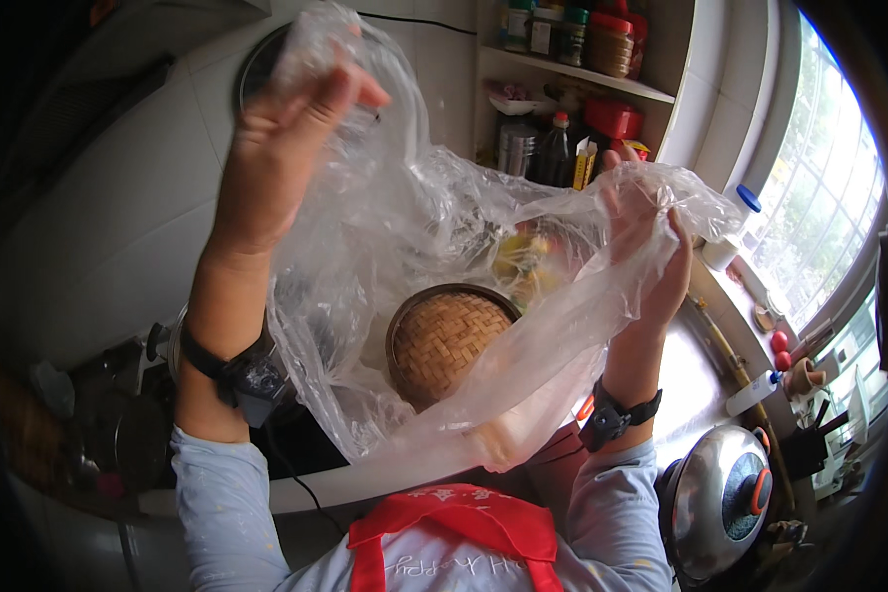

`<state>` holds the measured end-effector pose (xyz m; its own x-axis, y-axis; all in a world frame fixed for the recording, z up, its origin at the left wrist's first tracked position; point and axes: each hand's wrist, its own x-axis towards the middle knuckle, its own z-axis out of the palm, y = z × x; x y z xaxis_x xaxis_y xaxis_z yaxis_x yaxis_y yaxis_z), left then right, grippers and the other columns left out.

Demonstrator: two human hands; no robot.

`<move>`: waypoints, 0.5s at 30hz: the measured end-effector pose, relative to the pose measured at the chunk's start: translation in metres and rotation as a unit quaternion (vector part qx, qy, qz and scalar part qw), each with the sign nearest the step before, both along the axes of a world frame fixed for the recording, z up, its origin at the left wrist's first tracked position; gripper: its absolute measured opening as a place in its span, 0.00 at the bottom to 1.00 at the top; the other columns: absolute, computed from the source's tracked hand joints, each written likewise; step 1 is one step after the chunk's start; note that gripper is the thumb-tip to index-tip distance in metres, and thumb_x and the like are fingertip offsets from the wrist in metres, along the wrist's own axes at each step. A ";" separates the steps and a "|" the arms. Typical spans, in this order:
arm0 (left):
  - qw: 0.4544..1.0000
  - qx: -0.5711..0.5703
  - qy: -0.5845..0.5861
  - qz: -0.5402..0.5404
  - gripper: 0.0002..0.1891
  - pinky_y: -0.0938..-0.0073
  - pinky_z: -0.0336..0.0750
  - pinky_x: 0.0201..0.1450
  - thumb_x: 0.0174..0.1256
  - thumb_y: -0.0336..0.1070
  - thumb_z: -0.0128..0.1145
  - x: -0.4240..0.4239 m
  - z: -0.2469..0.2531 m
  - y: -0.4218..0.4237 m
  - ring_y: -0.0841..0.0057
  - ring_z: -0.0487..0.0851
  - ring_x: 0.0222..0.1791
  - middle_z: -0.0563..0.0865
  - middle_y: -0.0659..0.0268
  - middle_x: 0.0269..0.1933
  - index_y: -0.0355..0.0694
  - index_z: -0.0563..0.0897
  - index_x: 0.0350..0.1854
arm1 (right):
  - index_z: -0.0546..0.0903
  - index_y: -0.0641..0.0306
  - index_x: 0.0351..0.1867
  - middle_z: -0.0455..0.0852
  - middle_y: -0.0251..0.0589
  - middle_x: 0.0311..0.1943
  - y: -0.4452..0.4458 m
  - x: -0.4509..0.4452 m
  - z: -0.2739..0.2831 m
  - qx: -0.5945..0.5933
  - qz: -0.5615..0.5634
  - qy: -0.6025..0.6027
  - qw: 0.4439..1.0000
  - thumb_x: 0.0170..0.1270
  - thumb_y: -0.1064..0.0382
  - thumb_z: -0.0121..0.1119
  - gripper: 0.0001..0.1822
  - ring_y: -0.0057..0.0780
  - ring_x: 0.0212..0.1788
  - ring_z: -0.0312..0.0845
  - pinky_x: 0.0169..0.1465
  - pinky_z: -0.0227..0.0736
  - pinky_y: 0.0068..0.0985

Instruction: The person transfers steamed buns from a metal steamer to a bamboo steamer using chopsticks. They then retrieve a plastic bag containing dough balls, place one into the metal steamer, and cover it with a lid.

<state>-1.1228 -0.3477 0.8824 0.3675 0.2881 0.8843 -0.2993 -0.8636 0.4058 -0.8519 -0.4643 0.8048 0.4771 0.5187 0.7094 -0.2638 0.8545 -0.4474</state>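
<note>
A large clear plastic bag [429, 200] is spread wide between my two raised hands. My left hand [303, 118], blurred, grips the bag's upper left part, with the film bunched over the fingers. At the right, my right hand [651, 244] holds the opposite side, its fingers partly behind the film. Within the bag's opening, a round woven bamboo steamer lid [448, 340] shows below and between the hands. Behind the film, something yellow and red [529, 259] is too blurred to name. The near edge of the bag hangs in front of the red apron [451, 510].
A wall shelf [577, 74] with jars and a dark bottle [555, 152] stands behind. To the lower right is a lidded wok [721, 503]. A white bottle [753, 394] lies near the window sill. A metal pot [174, 344] is partly hidden behind my left forearm.
</note>
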 end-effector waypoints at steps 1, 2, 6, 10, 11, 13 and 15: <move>0.994 -0.034 -0.011 -0.101 0.18 0.56 0.51 0.69 0.71 0.47 0.42 -0.002 0.006 -0.006 0.63 0.63 0.67 0.69 0.50 0.63 0.42 0.80 0.31 | 0.73 0.72 0.50 0.78 0.50 0.49 0.000 -0.017 0.008 -0.001 0.067 0.044 0.997 0.70 0.56 0.42 0.20 0.38 0.47 0.78 0.64 0.60 0.36; 0.977 -0.068 -0.024 -0.200 0.19 0.52 0.51 0.68 0.72 0.48 0.40 -0.002 0.012 -0.012 0.61 0.64 0.66 0.66 0.48 0.65 0.43 0.78 0.29 | 0.73 0.70 0.50 0.79 0.49 0.47 0.002 -0.026 0.010 -0.002 0.133 0.087 0.987 0.70 0.54 0.40 0.20 0.37 0.44 0.79 0.63 0.60 0.37; 0.854 -0.088 -0.023 -0.512 0.23 0.41 0.45 0.69 0.71 0.55 0.37 -0.020 0.041 -0.001 0.61 0.65 0.65 0.71 0.52 0.61 0.49 0.71 0.20 | 0.72 0.63 0.36 0.72 0.36 0.24 0.017 0.022 -0.007 0.107 0.302 0.046 0.946 0.71 0.52 0.43 0.16 0.25 0.20 0.67 0.38 0.73 0.31; 0.873 0.146 0.099 -0.456 0.21 0.45 0.46 0.70 0.67 0.54 0.47 -0.014 0.077 -0.020 0.69 0.71 0.59 0.83 0.65 0.45 0.50 0.71 0.17 | 0.71 0.69 0.45 0.72 0.36 0.26 0.024 0.006 0.002 -0.045 0.007 -0.069 0.997 0.70 0.59 0.46 0.13 0.23 0.22 0.67 0.23 0.67 0.23; 0.831 0.176 0.182 -0.495 0.19 0.46 0.47 0.69 0.66 0.52 0.49 0.001 0.081 -0.019 0.69 0.73 0.56 0.83 0.66 0.43 0.50 0.73 0.18 | 0.73 0.64 0.38 0.76 0.35 0.22 0.028 0.007 0.006 -0.123 -0.014 -0.079 0.989 0.68 0.56 0.50 0.12 0.21 0.18 0.69 0.21 0.67 0.18; 0.761 0.209 0.315 -0.527 0.16 0.49 0.50 0.64 0.64 0.49 0.54 0.032 0.087 -0.023 0.71 0.76 0.49 0.83 0.68 0.37 0.48 0.75 0.19 | 0.73 0.64 0.39 0.77 0.35 0.23 0.035 -0.016 0.016 -0.160 -0.166 -0.148 0.962 0.67 0.60 0.52 0.09 0.17 0.20 0.71 0.20 0.65 0.18; 0.745 0.207 0.384 -0.505 0.17 0.57 0.55 0.52 0.62 0.49 0.56 0.065 0.073 -0.034 0.74 0.76 0.39 0.81 0.69 0.30 0.45 0.77 0.18 | 0.73 0.65 0.42 0.78 0.36 0.28 0.027 -0.020 0.009 -0.111 -0.085 -0.192 0.971 0.64 0.61 0.54 0.11 0.19 0.27 0.73 0.27 0.68 0.19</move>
<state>-1.0575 -0.3816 0.9555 0.6549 -0.7173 0.2380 -0.6983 -0.4539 0.5534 -0.8719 -0.4373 0.8143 0.2913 0.6159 0.7320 0.0961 0.7424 -0.6630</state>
